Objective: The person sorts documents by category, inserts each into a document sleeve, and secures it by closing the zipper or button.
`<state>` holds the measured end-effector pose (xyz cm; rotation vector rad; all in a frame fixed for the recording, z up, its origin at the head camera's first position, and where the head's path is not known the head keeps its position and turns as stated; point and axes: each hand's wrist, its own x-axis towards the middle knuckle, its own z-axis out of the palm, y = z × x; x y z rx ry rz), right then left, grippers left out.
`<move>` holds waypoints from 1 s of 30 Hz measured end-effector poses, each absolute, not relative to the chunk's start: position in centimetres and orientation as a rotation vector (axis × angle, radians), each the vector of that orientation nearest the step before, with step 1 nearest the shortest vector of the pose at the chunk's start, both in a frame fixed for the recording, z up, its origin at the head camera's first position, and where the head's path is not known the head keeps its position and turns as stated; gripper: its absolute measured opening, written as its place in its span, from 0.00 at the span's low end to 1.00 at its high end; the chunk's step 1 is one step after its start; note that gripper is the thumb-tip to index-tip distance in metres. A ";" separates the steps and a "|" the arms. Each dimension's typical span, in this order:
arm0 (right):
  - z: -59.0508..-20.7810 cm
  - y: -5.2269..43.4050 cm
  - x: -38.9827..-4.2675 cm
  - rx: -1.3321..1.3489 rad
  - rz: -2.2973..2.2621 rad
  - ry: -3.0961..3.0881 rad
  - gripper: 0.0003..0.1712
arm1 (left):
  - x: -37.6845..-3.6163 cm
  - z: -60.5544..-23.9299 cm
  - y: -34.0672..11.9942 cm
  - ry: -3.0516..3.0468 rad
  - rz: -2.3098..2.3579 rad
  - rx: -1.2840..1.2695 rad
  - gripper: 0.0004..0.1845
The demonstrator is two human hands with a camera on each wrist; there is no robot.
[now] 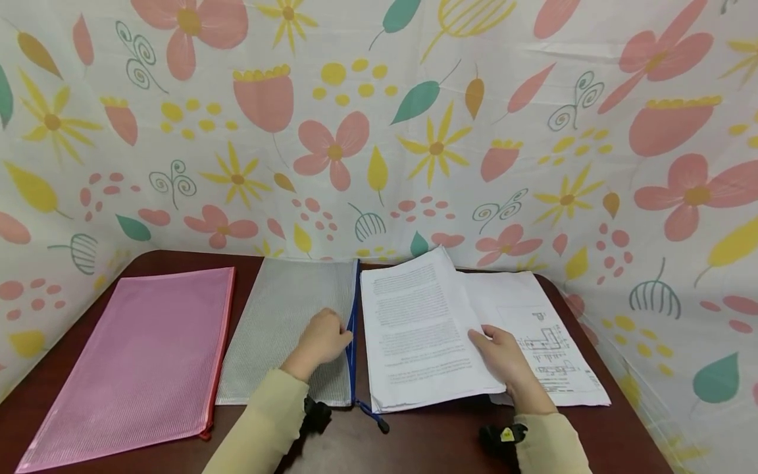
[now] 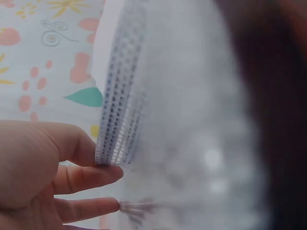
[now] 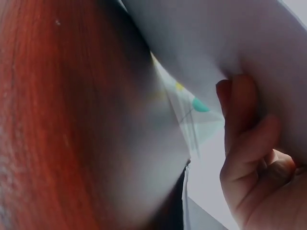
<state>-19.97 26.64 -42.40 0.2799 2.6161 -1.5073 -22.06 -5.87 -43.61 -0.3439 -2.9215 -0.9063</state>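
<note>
White sheet (image 1: 379, 131), printed with pink, yellow and green flowers (image 1: 334, 152) and leaves (image 1: 416, 103), hung behind a dark red-brown table (image 1: 438, 444).

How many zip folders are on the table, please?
2: the pink folder at far left, and the grey folder right of it, its edge pinched by the left hand. More underneath would be hidden.

I can read no text: the small print on the white paper sheets (image 1: 423, 329) I hold and the white sheet of black line drawings (image 1: 568, 359) is illegible.
</note>
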 end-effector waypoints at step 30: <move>-41.5 27.1 -19.7 0.351 -1.651 2.540 0.29 | -21.4 -43.4 -5.0 -2.853 -0.996 -0.404 0.13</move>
